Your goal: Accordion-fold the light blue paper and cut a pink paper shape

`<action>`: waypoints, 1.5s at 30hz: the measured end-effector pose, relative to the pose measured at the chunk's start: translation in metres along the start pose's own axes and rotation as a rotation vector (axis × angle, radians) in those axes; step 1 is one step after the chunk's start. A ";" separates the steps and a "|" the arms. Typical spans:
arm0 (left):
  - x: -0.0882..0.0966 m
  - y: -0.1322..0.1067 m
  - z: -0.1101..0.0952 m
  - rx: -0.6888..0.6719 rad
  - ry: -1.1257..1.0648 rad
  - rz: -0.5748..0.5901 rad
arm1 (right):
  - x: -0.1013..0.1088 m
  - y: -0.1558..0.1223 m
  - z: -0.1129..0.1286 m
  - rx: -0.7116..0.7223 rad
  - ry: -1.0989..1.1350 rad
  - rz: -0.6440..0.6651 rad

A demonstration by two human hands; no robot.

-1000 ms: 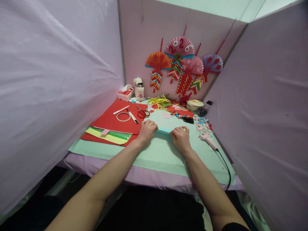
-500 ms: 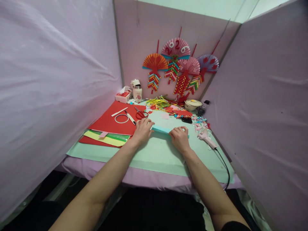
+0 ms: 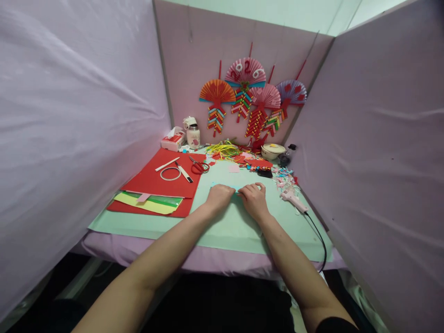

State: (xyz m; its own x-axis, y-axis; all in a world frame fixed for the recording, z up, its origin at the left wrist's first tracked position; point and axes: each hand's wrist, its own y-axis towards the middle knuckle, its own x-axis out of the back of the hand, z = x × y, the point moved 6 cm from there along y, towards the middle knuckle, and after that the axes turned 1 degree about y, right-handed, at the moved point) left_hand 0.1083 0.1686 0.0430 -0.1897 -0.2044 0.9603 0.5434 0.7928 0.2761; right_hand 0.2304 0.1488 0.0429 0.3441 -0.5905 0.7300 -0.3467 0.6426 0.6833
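Note:
Close together over the table's middle, both my hands grip a narrow light-blue paper strip (image 3: 237, 188), mostly hidden by my fingers. My left hand (image 3: 221, 196) is closed on its left part, knuckles up. On its right part, my right hand (image 3: 254, 198) pinches with thumb and fingers. Left of my hands, red-handled scissors (image 3: 199, 167), a white craft knife (image 3: 184, 173), a white pen (image 3: 167, 164) and a roll of tape (image 3: 170, 174) lie on red card sheets (image 3: 149, 180).
To the right lies a pink glue gun (image 3: 294, 200) with a black cord. Paper scraps (image 3: 282, 175), yellow-green strands (image 3: 224, 150), a lidded bowl (image 3: 273, 151), a bottle (image 3: 193, 136) and a tissue box (image 3: 172, 140) line the back. Paper fan ornaments (image 3: 245, 74) hang on the wall.
My left hand has moved right along the blue strip, close to my right hand, and its fingers have curled in. Less of the strip shows between them. The view has shifted slightly.

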 end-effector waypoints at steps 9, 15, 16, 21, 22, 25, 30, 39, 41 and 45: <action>0.002 -0.007 0.006 0.027 0.008 -0.025 | 0.003 0.002 0.004 0.015 -0.049 0.024; 0.006 -0.009 0.010 0.066 -0.028 -0.013 | 0.005 0.002 0.002 0.028 -0.063 -0.011; 0.006 -0.009 0.011 0.067 -0.026 -0.011 | 0.005 0.001 0.002 0.031 -0.066 -0.014; 0.007 -0.011 0.018 0.102 -0.052 -0.039 | 0.008 -0.001 -0.003 0.035 -0.038 -0.054; 0.007 -0.011 0.020 0.106 -0.062 -0.045 | 0.008 -0.002 -0.004 0.030 -0.038 -0.056; 0.008 -0.013 0.024 0.111 -0.090 -0.056 | 0.009 -0.003 -0.007 0.015 -0.042 -0.054; 0.010 -0.015 0.034 0.155 -0.106 -0.068 | 0.014 -0.002 -0.013 -0.024 -0.031 -0.066; 0.009 -0.014 0.044 0.157 -0.052 -0.090 | 0.015 -0.003 -0.019 -0.035 0.017 -0.045; 0.008 -0.014 0.045 0.152 -0.041 -0.090 | 0.016 -0.003 -0.020 -0.037 0.017 -0.048; 0.007 -0.015 0.048 0.157 -0.066 -0.109 | 0.018 -0.003 -0.024 -0.037 0.024 -0.060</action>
State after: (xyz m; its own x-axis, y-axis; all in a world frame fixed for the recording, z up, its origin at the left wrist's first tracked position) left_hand 0.0599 0.1827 0.0434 -0.2964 -0.2599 0.9190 0.3839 0.8487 0.3638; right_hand 0.2582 0.1481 0.0536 0.3843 -0.6169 0.6868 -0.2929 0.6240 0.7244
